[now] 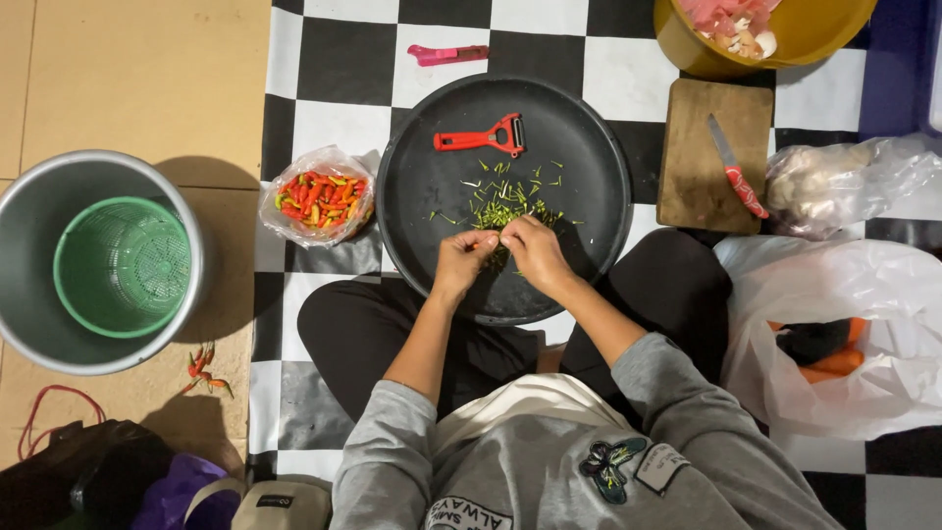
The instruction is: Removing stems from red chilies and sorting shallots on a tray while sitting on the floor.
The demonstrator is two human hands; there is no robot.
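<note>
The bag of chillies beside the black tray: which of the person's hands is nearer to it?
Left. The left hand works over the tray's near part, on the side of the bag of chillies; the right hand lies just beyond, farther away.

Both hands, left hand (461, 263) and right hand (535, 253), over green stems (500, 208) on a black round tray (589, 147).

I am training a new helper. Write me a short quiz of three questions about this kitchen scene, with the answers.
1. True or false: the red peeler lies on the round black tray.
2. What lies on the wooden cutting board? A) a knife B) a spoon C) a fork
3. What sits inside the metal pot?

Key:
1. True; it lies beyond the green stems, apart from the left hand and right hand.
2. A, the knife.
3. A green basket.
</note>
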